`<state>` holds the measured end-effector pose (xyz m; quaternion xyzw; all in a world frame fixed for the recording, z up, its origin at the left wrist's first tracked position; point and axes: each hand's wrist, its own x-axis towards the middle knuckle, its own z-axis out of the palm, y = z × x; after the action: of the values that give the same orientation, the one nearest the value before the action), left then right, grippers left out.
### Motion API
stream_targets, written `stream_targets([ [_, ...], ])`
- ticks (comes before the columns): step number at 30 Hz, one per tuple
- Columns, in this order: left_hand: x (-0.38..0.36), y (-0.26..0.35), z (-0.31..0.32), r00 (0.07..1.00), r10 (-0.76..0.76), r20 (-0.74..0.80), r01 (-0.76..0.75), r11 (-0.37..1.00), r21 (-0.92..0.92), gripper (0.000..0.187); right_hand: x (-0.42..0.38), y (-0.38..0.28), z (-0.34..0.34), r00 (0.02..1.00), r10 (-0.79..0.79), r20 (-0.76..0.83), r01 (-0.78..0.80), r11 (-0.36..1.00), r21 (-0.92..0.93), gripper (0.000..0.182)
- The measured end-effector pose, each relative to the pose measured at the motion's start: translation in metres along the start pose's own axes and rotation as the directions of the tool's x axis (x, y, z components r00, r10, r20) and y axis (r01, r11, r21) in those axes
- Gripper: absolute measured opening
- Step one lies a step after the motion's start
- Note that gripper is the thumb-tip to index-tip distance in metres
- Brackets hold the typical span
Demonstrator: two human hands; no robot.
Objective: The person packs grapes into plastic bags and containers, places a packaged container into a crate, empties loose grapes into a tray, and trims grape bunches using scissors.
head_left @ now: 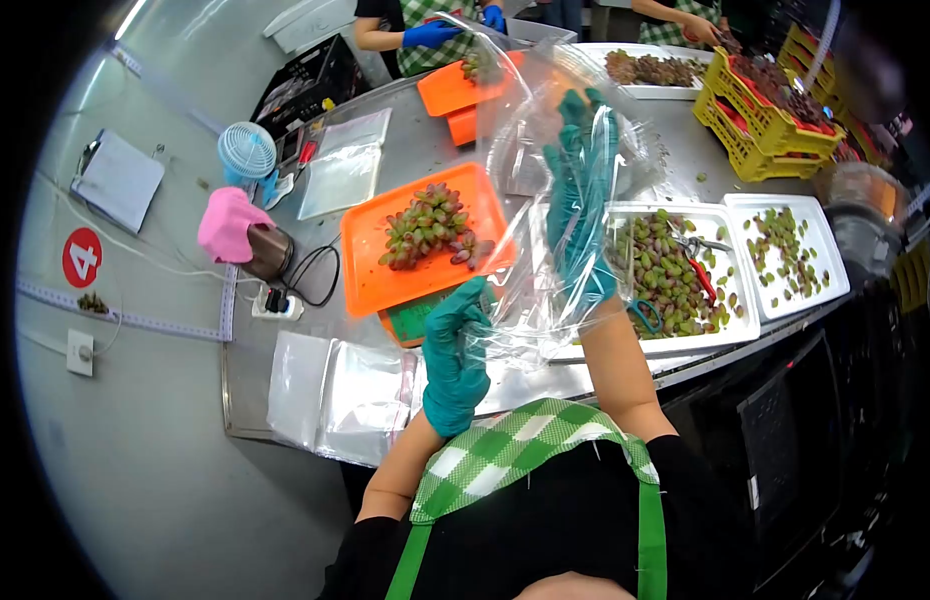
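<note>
Pink cloth (230,222): it is draping over a dark container (272,252), well apart from both grips and likely adding little risk
Stacked clear sleeves (300,390): they are lying near the left end of the surface (250,375); the film is looking slick, so a brushing forearm could be sliding sleeves toward the near edge
Orange tray (365,265): it is sitting on a base with a green panel (415,320) and carrying plump-leaved clusters (420,228); a bump at its near right corner could be tilting it and shedding leaves
Left grip (455,365): the gloved fingers are closing on the edge of the clear bag; pinching only thin film, they could be slipping or stretching it
Clear bag (525,330): it is hanging crumpled between the two grips, above the surface; uneven pulling could be splitting a seam, and clinging folds could be narrowing the mouth
Right grip (582,200): the gloved fingers are extending, unclenched, and appearing to be inside the film; a fingertip pushing hard could be piercing it
White tray (730,331): it is holding loose leaves (660,250), teal-handled scissors (645,317) and a red-handled tool (703,280); a dropping right forearm could be knocking the scissors or scattering leaves
Smaller white tray (833,270): it is standing just beside, holding sparser leaves; a shove from its neighbour could be mixing the two lots
</note>
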<state>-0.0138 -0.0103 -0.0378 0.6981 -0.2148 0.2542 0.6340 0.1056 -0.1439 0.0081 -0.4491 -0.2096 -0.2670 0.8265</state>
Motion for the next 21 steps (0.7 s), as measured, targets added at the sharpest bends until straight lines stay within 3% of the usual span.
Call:
stream_targets([
  [4,0.000,-0.002,-0.009,0.980,0.012,0.197,-0.051,0.980,0.194,0.060,0.006,-0.002,0.003,0.999,0.018,0.049,-0.018,1.000,0.012,0.056],
  [7,0.004,-0.013,-0.009,0.970,0.171,0.172,-0.218,0.927,0.306,0.061,0.008,0.005,0.011,0.993,0.047,0.110,-0.052,0.998,0.045,0.054],
  [10,0.018,-0.027,-0.006,0.992,-0.071,-0.101,0.075,0.997,0.036,0.060,-0.006,0.027,0.030,0.977,0.090,0.195,-0.115,0.986,0.120,0.050],
  [13,0.036,-0.032,-0.015,0.920,-0.284,-0.272,0.242,0.954,-0.178,0.044,-0.047,0.032,0.068,0.981,0.123,0.150,-0.128,0.992,0.022,0.043],
  [14,0.044,-0.035,-0.020,0.902,-0.333,-0.274,0.199,0.885,-0.420,0.038,-0.053,0.034,0.067,0.977,0.104,0.188,-0.101,0.994,-0.030,0.043],
  [17,0.052,-0.042,-0.039,0.860,-0.334,-0.385,0.106,0.856,-0.507,0.035,-0.062,0.043,0.068,0.953,0.039,0.301,0.013,0.986,-0.166,0.044],
  [19,0.057,-0.043,-0.043,0.850,-0.199,-0.488,0.042,0.949,-0.313,0.037,-0.064,0.038,0.075,0.931,-0.016,0.366,0.110,0.966,-0.236,0.046],
  [20,0.059,-0.047,-0.047,0.842,-0.176,-0.510,0.027,0.958,-0.285,0.036,-0.065,0.031,0.079,0.891,-0.111,0.440,0.322,0.838,-0.441,0.048],
  [21,0.062,-0.048,-0.056,0.842,-0.156,-0.517,0.004,0.959,-0.284,0.036,-0.070,0.033,0.083,0.857,-0.040,0.514,0.330,0.808,-0.488,0.049],
])
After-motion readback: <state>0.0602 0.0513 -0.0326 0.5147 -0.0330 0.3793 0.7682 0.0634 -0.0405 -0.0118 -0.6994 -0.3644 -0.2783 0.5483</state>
